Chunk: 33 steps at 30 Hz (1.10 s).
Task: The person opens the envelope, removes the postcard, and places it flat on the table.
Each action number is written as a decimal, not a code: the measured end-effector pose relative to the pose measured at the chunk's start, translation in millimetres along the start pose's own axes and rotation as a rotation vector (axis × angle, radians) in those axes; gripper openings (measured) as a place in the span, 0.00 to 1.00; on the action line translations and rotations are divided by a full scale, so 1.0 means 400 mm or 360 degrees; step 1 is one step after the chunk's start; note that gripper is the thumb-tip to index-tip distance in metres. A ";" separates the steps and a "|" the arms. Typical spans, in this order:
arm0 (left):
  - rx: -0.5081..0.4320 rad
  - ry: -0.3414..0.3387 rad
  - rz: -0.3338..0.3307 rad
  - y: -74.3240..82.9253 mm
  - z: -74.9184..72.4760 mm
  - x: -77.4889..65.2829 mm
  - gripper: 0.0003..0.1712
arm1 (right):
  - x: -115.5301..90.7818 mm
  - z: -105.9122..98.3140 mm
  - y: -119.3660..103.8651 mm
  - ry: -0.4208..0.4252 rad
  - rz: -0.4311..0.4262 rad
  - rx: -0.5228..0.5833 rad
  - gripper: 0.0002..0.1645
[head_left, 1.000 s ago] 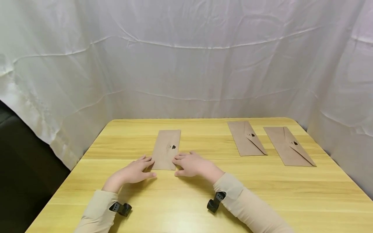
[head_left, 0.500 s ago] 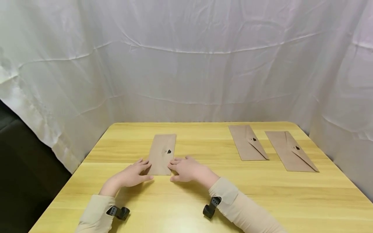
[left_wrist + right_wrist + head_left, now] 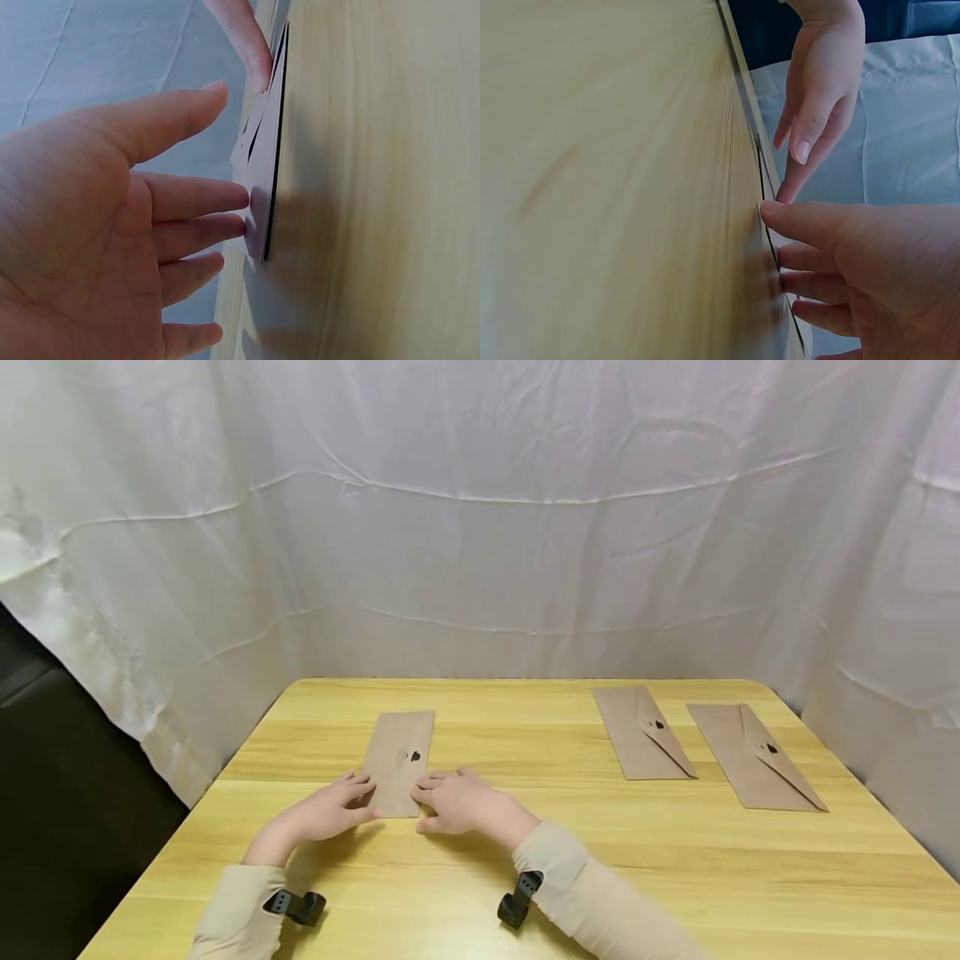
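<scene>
A brown paper envelope [image 3: 397,743] with a small dark print lies flat on the wooden table, left of centre. My left hand [image 3: 330,810] has its straight fingertips against the envelope's left edge, near the front corner. On the opposite long edge, the fingertips of my right hand [image 3: 456,802] touch the paper. In the left wrist view, two fingers of the left hand [image 3: 120,202] meet the envelope [image 3: 262,172], its flap lifted slightly from the body. Seen from the right wrist, the extended fingers of the right hand [image 3: 855,277] lie along the thin envelope edge.
Two more brown envelopes [image 3: 645,739] [image 3: 750,760] lie side by side at the right of the table [image 3: 600,877]. A pale curtain [image 3: 480,552] hangs behind and beside the table. Something black [image 3: 67,810] shows at the far left.
Both hands and the envelope between them have slid left along the table. The head view has tilted slightly. The two envelopes on the right have kept their places on the table.
</scene>
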State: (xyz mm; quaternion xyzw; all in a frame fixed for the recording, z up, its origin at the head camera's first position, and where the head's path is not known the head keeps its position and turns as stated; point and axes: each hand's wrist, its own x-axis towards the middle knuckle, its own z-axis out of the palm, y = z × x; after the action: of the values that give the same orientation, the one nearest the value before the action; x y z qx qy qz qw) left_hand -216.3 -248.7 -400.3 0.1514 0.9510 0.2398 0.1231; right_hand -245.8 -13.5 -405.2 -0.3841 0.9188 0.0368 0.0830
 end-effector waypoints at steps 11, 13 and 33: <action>0.0011 -0.0003 -0.0058 -0.046 -0.022 -0.011 0.42 | 0.053 -0.005 -0.053 0.0020 -0.0002 -0.0017 0.36; 0.0008 -0.0005 -0.0077 -0.055 -0.027 -0.014 0.42 | 0.061 -0.006 -0.064 0.0026 -0.0009 -0.0026 0.36; 0.0025 0.0063 -0.0193 -0.126 -0.060 -0.053 0.42 | 0.123 -0.010 -0.141 -0.0002 -0.0086 -0.0024 0.37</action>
State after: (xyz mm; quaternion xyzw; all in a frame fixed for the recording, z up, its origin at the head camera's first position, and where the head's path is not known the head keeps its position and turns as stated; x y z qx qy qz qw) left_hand -215.6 -308.5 -401.3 0.0895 0.9626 0.2274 0.1174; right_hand -240.3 -88.1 -410.4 -0.4094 0.9077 0.0416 0.0817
